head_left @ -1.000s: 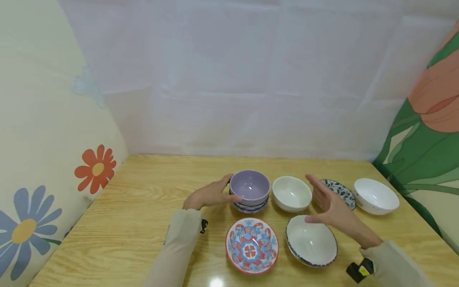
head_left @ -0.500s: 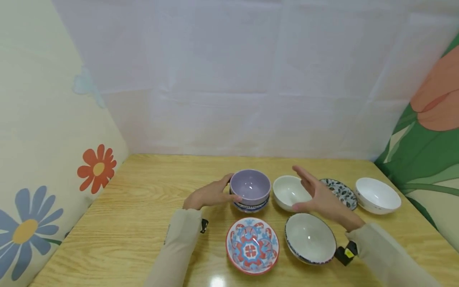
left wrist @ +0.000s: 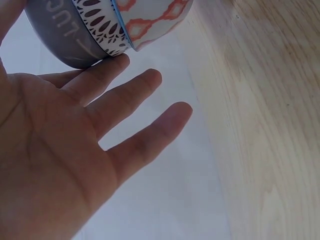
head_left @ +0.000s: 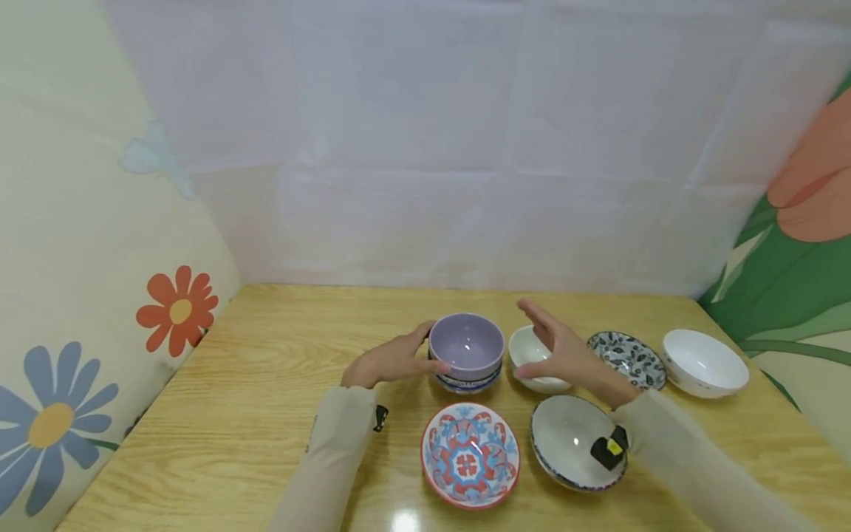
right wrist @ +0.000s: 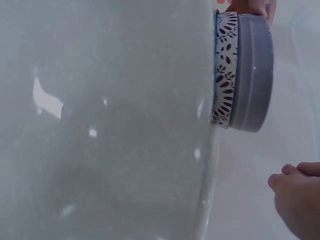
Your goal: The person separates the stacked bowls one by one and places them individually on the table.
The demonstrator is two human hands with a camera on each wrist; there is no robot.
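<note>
A purple bowl (head_left: pixel 467 346) sits on top of a stack, above a white bowl with dark leaf marks (left wrist: pixel 102 25) and a red-patterned bowl (left wrist: pixel 155 20). My left hand (head_left: pixel 392 360) holds the purple bowl at its left side, thumb at the front and fingers behind. In the left wrist view the ring and little fingers stand off it. My right hand (head_left: pixel 561 355) hovers over the cream bowl (head_left: pixel 528 347), thumb and fingers spread apart, holding nothing. It partly hides that bowl. The right wrist view shows the right hand's fingers (right wrist: pixel 295 192) apart from the stack.
In front of the stack lies a red-and-blue patterned bowl (head_left: pixel 470 456). Beside it a dark-rimmed bowl (head_left: pixel 565 443) sits under the right wrist. A black-patterned plate (head_left: pixel 628 358) and a white bowl (head_left: pixel 705 362) stand at the right of the wooden table (head_left: pixel 219 428).
My right hand has moved left, from near the patterned plate to over the cream bowl. My left hand stays at the purple bowl.
</note>
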